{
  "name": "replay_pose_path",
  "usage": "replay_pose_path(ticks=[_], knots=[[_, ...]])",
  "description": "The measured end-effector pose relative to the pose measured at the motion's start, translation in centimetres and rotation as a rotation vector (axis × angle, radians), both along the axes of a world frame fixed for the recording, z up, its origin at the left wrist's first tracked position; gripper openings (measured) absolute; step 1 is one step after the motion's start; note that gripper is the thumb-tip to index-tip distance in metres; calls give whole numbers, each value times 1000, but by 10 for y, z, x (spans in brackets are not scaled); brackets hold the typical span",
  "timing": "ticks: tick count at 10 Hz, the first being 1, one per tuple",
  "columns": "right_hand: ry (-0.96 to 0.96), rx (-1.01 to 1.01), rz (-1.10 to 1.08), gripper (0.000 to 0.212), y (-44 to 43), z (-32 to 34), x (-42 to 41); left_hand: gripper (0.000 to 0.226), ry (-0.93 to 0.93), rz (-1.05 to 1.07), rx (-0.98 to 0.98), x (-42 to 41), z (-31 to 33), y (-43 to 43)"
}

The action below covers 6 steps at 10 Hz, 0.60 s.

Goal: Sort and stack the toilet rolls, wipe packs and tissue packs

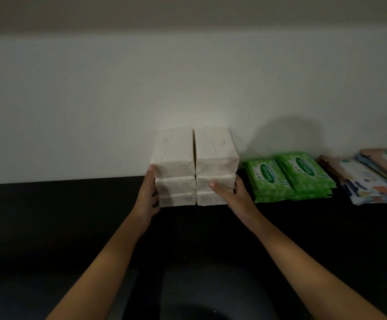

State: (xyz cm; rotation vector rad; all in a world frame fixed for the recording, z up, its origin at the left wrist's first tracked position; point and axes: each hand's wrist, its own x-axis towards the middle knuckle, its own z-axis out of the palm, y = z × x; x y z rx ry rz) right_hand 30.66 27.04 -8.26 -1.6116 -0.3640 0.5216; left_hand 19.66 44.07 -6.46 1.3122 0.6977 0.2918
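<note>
Forearms (109, 262) cross the dark counter (61, 215). The left hand (149, 192) presses the tissue packs' (194, 167) left side, its finger curl hidden; the right hand (229, 192) grips their right side. The stacks stand at the far wall (118, 100), likely being squared up. Next calls for even pressure.

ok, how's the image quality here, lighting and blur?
Head view: dim overall, black table nearly featureless; white tissue packs brightest, print blurred; soft shadow on the wall behind the green wipe packs; wide-angle bowing toward the edges.
</note>
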Motion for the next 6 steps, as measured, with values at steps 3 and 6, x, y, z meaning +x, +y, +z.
replay_pose_path(ticks=[3, 6], knots=[[-19, -3, -71, 76, 3, -8, -2, 70, 10, -15, -1, -1, 0, 0], [-48, -184, -71, 87, -41, 14, -29, 60, 110, 172, 31, -44, 6, -34]])
